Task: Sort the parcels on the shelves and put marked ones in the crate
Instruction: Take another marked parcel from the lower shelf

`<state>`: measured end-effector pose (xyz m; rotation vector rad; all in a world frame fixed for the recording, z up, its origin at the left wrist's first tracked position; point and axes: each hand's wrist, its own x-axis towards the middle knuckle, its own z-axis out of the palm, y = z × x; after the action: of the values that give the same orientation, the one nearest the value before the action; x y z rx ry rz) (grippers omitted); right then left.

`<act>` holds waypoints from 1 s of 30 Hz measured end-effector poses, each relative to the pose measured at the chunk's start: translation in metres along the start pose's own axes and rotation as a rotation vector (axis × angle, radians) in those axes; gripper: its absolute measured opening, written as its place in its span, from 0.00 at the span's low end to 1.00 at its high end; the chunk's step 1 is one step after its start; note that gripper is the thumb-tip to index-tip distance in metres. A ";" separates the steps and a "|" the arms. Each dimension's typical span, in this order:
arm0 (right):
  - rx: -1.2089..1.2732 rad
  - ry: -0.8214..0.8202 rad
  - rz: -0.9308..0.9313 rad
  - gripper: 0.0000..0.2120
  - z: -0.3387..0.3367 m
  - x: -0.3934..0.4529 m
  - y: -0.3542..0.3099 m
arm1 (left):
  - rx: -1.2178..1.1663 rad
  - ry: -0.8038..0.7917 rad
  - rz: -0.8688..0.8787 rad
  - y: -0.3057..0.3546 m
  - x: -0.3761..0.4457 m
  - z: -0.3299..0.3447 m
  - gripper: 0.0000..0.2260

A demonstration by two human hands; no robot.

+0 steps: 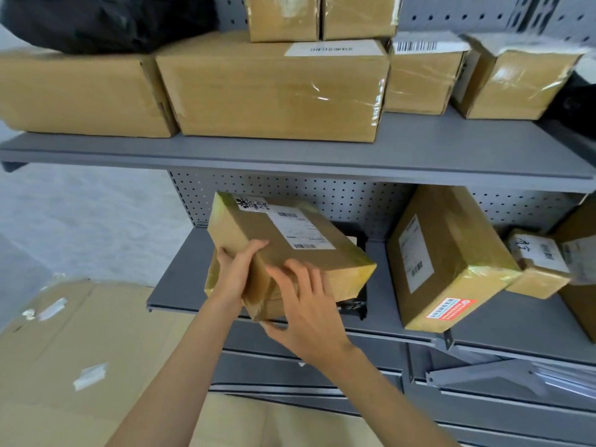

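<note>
While clasped, parcel (283, 246) between hands (309, 308).

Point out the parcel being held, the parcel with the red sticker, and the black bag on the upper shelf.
Held parcel (290, 240), head view, on its top face beside the white label.
Red-sticker parcel (451, 246), head view, on its bare brown top face.
Black bag (106, 21), head view, on its middle folds.

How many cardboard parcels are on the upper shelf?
6: four along the shelf, left, centre, then two smaller at right; two stacked on the centre one. More may be hidden.
</note>
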<state>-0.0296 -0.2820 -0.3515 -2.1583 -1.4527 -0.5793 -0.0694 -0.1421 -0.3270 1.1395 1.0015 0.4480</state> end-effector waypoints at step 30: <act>1.567 -0.113 1.222 0.36 -0.022 0.017 0.065 | -0.516 0.296 -0.011 -0.032 -0.032 0.004 0.44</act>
<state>0.0346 -0.3042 -0.3337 -1.2224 -0.0740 0.8663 -0.0883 -0.1804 -0.3418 0.6130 1.0641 0.8293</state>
